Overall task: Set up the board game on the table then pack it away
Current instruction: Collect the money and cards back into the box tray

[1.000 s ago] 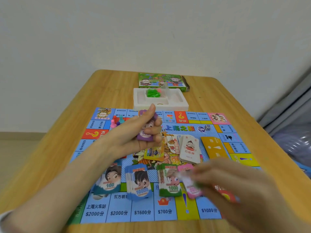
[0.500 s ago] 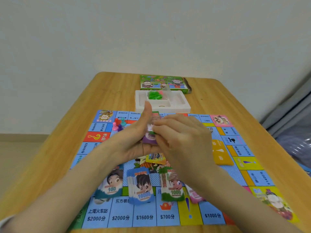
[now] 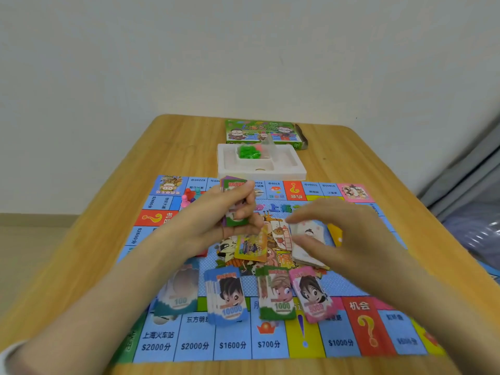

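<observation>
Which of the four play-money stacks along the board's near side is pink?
The rightmost stack, beside the green 1000 stack; the blue 10000 stack and teal 100 stack lie further left.

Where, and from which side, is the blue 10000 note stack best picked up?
Probably pinch the blue 10000 note stack across its two long edges from above: it lies flat on the board, lengthwise toward the person, with gaps either side. Its left edge is fanned, so square it.
</observation>
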`<action>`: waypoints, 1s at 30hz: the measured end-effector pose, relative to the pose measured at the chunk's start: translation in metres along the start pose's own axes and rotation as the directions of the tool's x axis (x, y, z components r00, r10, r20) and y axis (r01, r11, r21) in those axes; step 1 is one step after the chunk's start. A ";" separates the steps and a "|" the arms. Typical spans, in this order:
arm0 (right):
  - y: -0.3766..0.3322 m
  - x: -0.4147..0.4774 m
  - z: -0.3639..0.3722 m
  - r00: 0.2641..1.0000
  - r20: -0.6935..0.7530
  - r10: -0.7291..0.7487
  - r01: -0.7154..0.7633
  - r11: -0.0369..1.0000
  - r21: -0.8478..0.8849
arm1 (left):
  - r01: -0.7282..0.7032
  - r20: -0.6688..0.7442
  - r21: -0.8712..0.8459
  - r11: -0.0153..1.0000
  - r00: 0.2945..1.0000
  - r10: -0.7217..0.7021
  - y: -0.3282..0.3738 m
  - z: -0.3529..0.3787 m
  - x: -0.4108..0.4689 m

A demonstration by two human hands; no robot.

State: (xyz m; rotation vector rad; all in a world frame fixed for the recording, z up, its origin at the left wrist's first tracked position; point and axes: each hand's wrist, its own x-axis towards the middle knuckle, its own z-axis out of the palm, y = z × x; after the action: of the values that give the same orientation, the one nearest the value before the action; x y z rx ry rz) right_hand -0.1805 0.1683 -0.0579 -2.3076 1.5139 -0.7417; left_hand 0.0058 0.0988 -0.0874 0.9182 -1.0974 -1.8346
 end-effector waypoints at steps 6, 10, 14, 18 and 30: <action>0.017 -0.015 -0.009 0.847 0.528 0.064 0.164 0.913 -0.374 | 0.015 0.016 0.045 0.999 1.000 -0.016 -0.002 0.000 0.001; 0.021 -0.012 0.000 0.867 0.496 -0.042 0.252 0.896 -0.364 | 0.013 0.030 0.059 0.998 0.999 -0.015 -0.003 0.000 0.001; 0.018 -0.006 0.004 0.858 0.510 -0.059 0.290 0.875 -0.388 | 0.010 0.060 0.040 0.999 0.998 -0.012 -0.003 0.000 0.001; 0.013 0.002 0.006 0.823 0.568 -0.009 0.319 0.835 -0.448 | 0.007 0.077 0.021 1.000 0.997 -0.009 -0.003 -0.002 0.002; 0.010 -0.004 0.003 0.862 0.489 0.134 0.114 0.888 -0.445 | 0.010 0.082 0.043 0.999 0.997 -0.013 -0.003 -0.003 0.002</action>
State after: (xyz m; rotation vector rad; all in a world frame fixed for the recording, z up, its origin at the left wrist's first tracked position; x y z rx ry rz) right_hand -0.1877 0.1677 -0.0660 -2.5266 1.5484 0.2825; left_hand 0.0065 0.0971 -0.0915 0.8822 -1.1882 -1.8792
